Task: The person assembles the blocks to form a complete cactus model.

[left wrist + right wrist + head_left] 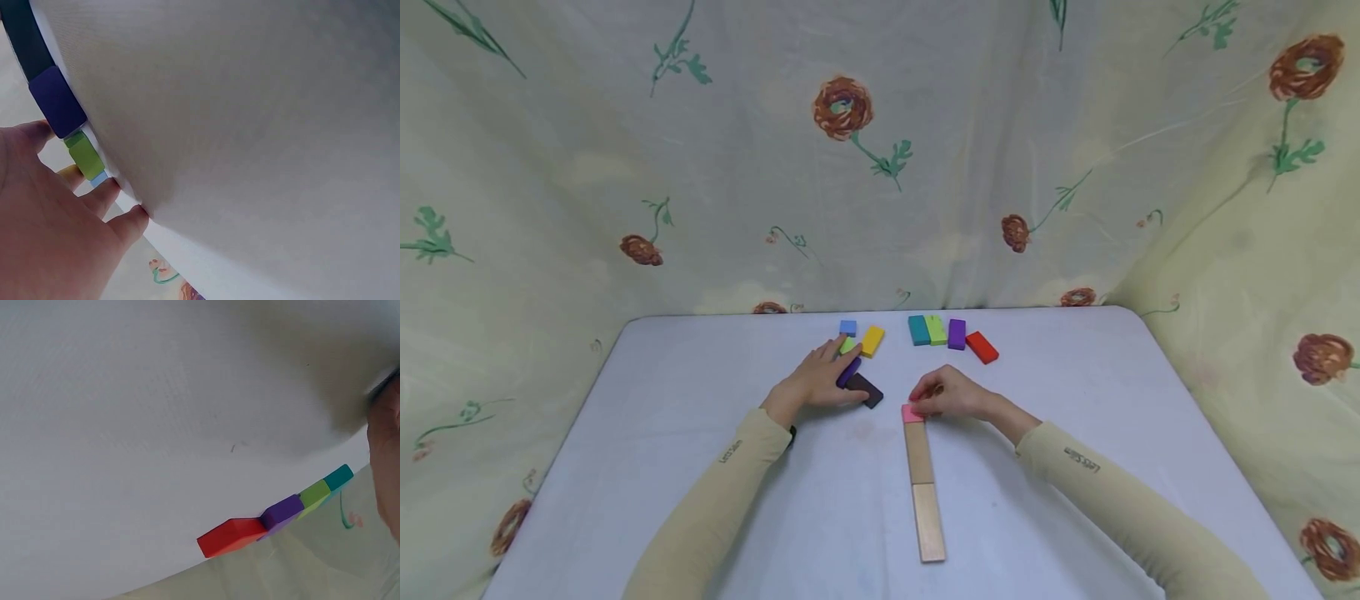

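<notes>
My left hand (pixel 812 379) is spread with fingers extended over a dark purple block (pixel 849 372) and beside a black block (pixel 870 390). In the left wrist view its fingers lie alongside the purple block (pixel 57 102) and a lime green block (pixel 86 156). With thumb and fingertips, my right hand (pixel 951 393) pinches a pink block (pixel 911 413) at the far end of a line of two plain wooden blocks. The nearer wooden block (pixel 929 523) and the farther one (pixel 918 454) lie end to end, and the fingers partly cover the pink one.
Beyond my left hand lie a small blue block (pixel 847 327) and a yellow block (pixel 872 341). Teal (pixel 919 331), lime (pixel 936 330), purple (pixel 957 334) and red (pixel 982 347) blocks stand in a row at the back. A flowered curtain (pixel 955 167) hangs behind the white table (pixel 700 500).
</notes>
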{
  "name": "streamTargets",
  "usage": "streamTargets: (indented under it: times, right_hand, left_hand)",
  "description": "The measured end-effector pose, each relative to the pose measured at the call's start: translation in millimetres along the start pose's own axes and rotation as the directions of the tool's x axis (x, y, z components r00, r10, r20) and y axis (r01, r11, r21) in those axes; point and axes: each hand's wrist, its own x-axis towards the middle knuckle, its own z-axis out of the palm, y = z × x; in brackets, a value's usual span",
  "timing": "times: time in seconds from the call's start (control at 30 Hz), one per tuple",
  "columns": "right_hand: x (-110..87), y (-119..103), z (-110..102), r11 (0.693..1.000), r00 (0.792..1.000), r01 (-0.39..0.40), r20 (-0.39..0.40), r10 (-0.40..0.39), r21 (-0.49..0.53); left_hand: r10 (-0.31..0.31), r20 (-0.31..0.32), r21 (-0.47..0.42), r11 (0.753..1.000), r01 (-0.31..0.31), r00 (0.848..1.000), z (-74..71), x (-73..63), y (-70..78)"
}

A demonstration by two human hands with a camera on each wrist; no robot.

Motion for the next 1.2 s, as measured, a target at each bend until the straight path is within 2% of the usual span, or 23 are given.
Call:
streamTargets:
  times: [0.07, 0.13, 0.17, 0.23, 0.33, 0.4, 0.43, 0.5, 0.6, 0.7, 0.83, 0.9, 0.97, 1.07, 1.2]
  right_hand:
    - [1.4, 2, -5, 1.000, 0.995, -0.008, -0.101, 0.008, 0.005]
    - [3.3, 6, -13, 1.000, 0.969, -0.024, -0.246, 0.021, -0.010]
    - [4.3, 9, -19, 0.999, 0.947, -0.030, -0.321, 0.020, -0.026]
    - [6.1, 16, -32, 0.996, 0.890, -0.062, -0.455, 0.025, -0.068]
    - [8.7, 32, -52, 0.978, 0.817, -0.137, -0.576, 0.023, -0.155]
    - [9.5, 42, -61, 0.961, 0.792, -0.204, -0.609, 0.050, -0.186]
    - [9.6, 46, -64, 0.954, 0.787, -0.230, -0.614, 0.067, -0.190]
    - [9.4, 52, -67, 0.943, 0.791, -0.274, -0.602, 0.108, -0.191]
    - [9.5, 53, -69, 0.941, 0.809, -0.283, -0.573, 0.130, -0.185]
    - [8.9, 49, -70, 0.942, 0.827, -0.270, -0.550, 0.119, -0.202]
    - [6.3, 42, -71, 0.935, 0.835, -0.266, -0.541, 0.103, -0.233]
    - [4.6, 36, -70, 0.942, 0.838, -0.260, -0.534, 0.112, -0.210]
    - [3.7, 29, -67, 0.962, 0.847, -0.230, -0.517, 0.124, -0.146]
    - [3.8, 16, -59, 0.987, 0.885, -0.157, -0.446, 0.135, -0.013]
    - [7.5, 3, -40, 0.991, 0.938, -0.084, -0.327, 0.113, 0.104]
  left_hand:
    - [0.004, 0.001, -0.002, 1.000, -0.004, 1.000, -1.5, -0.9, 1.2]
    - [0.003, 0.002, 0.000, 1.000, -0.003, 1.000, -2.3, -1.3, 1.8]
    - [0.003, 0.003, -0.003, 1.000, -0.003, 1.000, -2.8, -1.6, 2.2]
    - [0.002, 0.003, -0.004, 1.000, -0.002, 1.000, -4.0, -2.0, 2.7]
    - [0.005, 0.000, -0.012, 1.000, -0.005, 1.000, -6.6, -2.6, 3.3]
    - [0.010, -0.002, -0.013, 1.000, -0.010, 1.000, -7.0, -2.6, 3.2]
    - [0.012, -0.004, -0.013, 1.000, -0.012, 1.000, -6.8, -2.6, 3.0]
    - [0.018, -0.005, -0.018, 1.000, -0.018, 1.000, -5.7, -2.5, 2.9]
    - [0.022, -0.005, -0.023, 0.999, -0.023, 1.000, -3.5, -2.5, 3.2]
    - [0.019, -0.005, -0.024, 1.000, -0.019, 1.000, -2.5, -2.3, 3.8]
    - [0.013, -0.006, -0.020, 1.000, -0.013, 1.000, -2.2, -2.0, 3.7]
    - [0.012, -0.004, -0.017, 1.000, -0.012, 1.000, -2.0, -1.9, 3.5]
    - [0.012, -0.003, -0.012, 1.000, -0.012, 1.000, -1.6, -1.6, 2.9]
    - [0.010, -0.005, -0.009, 1.000, -0.010, 1.000, -1.0, -0.9, 2.0]
    - [0.005, -0.004, -0.016, 1.000, -0.005, 1.000, -0.5, -0.9, 0.8]
